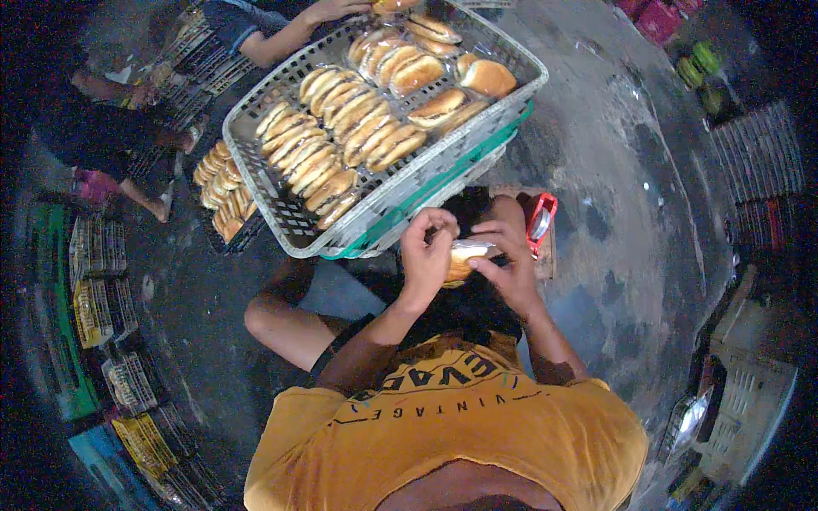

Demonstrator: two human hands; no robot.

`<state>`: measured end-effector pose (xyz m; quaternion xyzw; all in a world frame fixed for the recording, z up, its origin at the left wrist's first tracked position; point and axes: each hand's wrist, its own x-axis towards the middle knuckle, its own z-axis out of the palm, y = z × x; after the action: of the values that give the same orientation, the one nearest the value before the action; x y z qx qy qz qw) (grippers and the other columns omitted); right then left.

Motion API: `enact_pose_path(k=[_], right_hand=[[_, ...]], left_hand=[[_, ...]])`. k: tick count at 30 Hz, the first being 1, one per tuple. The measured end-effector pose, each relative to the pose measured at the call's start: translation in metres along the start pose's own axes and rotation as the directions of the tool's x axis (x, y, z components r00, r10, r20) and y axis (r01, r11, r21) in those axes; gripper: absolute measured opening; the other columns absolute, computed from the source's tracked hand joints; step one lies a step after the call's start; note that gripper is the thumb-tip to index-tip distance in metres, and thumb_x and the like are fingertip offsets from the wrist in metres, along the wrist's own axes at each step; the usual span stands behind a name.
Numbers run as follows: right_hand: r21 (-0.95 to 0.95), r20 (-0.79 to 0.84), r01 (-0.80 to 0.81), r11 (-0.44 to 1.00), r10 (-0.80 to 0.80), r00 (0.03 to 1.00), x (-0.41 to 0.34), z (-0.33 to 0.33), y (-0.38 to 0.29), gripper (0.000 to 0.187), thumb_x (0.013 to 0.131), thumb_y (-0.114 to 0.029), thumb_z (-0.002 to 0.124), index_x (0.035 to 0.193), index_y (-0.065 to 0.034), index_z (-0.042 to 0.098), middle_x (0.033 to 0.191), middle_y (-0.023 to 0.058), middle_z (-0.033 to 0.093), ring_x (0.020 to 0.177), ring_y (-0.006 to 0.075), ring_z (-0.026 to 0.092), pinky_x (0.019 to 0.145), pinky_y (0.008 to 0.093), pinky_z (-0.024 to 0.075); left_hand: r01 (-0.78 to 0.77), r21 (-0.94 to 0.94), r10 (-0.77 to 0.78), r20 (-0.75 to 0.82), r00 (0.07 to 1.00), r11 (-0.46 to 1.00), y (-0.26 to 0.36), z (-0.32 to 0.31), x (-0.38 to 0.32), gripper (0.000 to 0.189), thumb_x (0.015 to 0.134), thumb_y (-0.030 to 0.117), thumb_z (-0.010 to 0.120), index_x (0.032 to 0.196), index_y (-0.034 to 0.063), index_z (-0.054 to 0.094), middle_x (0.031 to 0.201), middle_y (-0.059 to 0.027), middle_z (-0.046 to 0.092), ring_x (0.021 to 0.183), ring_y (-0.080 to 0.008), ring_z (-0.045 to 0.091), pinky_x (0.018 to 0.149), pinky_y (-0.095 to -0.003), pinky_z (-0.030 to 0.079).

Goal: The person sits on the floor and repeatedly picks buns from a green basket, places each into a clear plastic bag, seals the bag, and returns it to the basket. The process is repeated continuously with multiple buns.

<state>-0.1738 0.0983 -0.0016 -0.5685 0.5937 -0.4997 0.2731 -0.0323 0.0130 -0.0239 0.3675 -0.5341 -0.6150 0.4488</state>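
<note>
Between my two hands is a bread bun (460, 267) with clear plastic wrap at its upper edge. My left hand (427, 255) is at the bun's left side, its fingers curled above it. On the other side, my right hand (508, 255) pinches the bun and the plastic with thumb and fingers. Beyond my hands stands a pale plastic crate (275, 220) holding rows of filled, plastic-wrapped buns (358, 121). A red tape dispenser (540, 223) lies just right of my right hand.
Under the top crate is a green-rimmed crate (441, 172). A co-worker's hand (339, 7) reaches to the crate's far edge; another person sits at upper left. More buns (223, 191) fill a dark crate behind. Stacked crates (96, 255) line the left, with others (760, 153) at right.
</note>
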Motion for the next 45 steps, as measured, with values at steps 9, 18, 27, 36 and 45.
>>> enact_pose_path(k=[9,18,27,36,45], right_hand=[[-0.116,-0.209,-0.076,0.99,0.05,0.977,0.032,0.001,-0.021,0.046,0.084,-0.012,0.069,0.124,-0.0003,0.049,0.111,0.0099,0.056,0.104,0.017,0.054,0.091,0.0315,0.0444],[0.3,0.052,0.039,0.953,-0.057,0.997,0.121,-0.019,-0.025,0.068,0.078,-0.017,0.07,0.139,-0.0006,0.043,0.135,0.0157,0.05,0.125,0.0267,0.048,0.106,0.0379,0.0376],[-0.278,0.881,0.426,0.861,0.052,0.469,0.242,0.058,0.014,0.049,0.088,-0.035,0.058,0.128,-0.0073,0.059,0.126,0.0153,0.062,0.118,0.0338,0.057,0.104,0.0409,0.0412],[0.238,-0.014,0.029,0.971,-0.026,1.0,0.145,0.079,-0.017,0.022,0.096,-0.021,0.054,0.1,0.0003,0.06,0.092,0.0064,0.062,0.085,0.0149,0.054,0.08,0.0306,0.0456],[0.259,-0.085,-0.16,0.952,0.188,0.978,0.109,0.044,-0.006,0.026,0.099,-0.025,0.05,0.094,-0.0014,0.059,0.079,0.0093,0.06,0.074,0.0175,0.055,0.069,0.0342,0.0457]], left_hand=[[0.001,0.182,0.01,-0.056,0.998,0.983,0.017,-0.001,0.014,0.042,0.087,0.019,0.071,0.12,-0.0016,0.056,0.113,-0.0123,0.063,0.102,-0.0184,0.06,0.091,-0.0334,0.047],[-0.153,0.985,-0.176,0.165,0.97,0.08,0.048,-0.106,0.16,0.041,0.084,0.044,0.067,0.094,0.0038,0.071,0.093,-0.0181,0.069,0.089,-0.0365,0.066,0.081,-0.0486,0.051],[-0.042,0.159,0.085,-0.269,0.959,0.986,0.121,-0.133,0.165,0.011,0.096,0.017,0.055,0.103,0.0082,0.057,0.098,-0.0078,0.065,0.089,-0.0178,0.062,0.077,-0.0299,0.05],[-0.187,-0.198,0.18,-0.055,0.982,0.962,0.079,-0.08,0.04,0.063,0.081,0.008,0.074,0.135,0.0001,0.041,0.126,-0.0109,0.054,0.122,-0.0236,0.051,0.103,-0.0371,0.043],[0.077,-0.571,0.051,0.204,0.978,0.818,0.057,-0.061,0.028,0.082,0.073,0.002,0.075,0.144,0.0016,0.036,0.143,-0.0117,0.045,0.13,-0.022,0.046,0.108,-0.0355,0.038]])
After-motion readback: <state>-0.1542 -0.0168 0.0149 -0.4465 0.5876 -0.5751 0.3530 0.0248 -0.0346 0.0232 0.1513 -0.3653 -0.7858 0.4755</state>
